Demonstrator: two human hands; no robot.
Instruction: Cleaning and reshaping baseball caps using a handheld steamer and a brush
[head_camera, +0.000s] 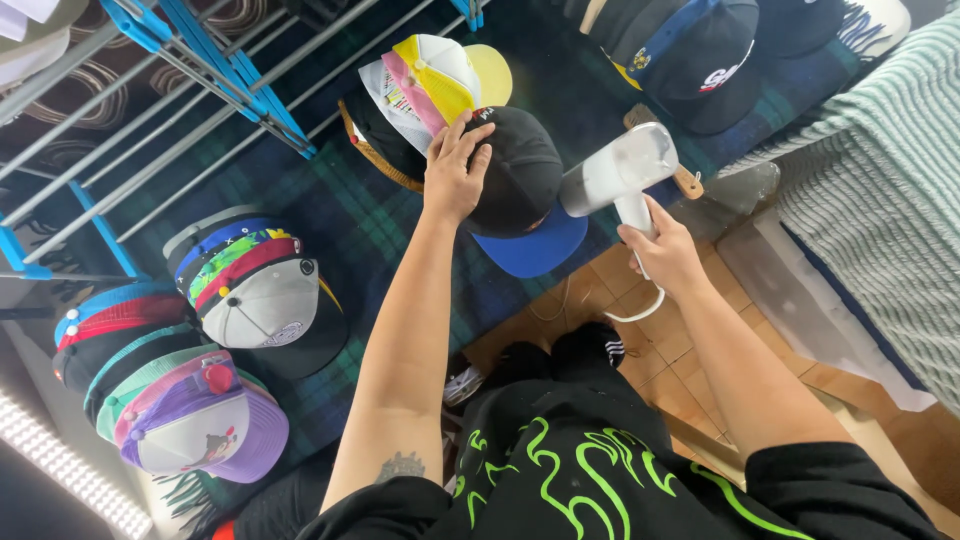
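— Where do we have our hands?

— Our left hand (455, 170) lies flat, fingers spread, on the crown of the black cap with the blue brim (520, 195). Our right hand (665, 255) is wrapped around the handle of the white handheld steamer (620, 175), its head just beside the cap.

— And around them?

— Beyond the left hand sits a yellow, pink and white cap (435, 80); far to its left, stacks of colourful caps (250, 285) on the dark plaid blanket (350, 215) — a blue and grey rack (200, 80) above.
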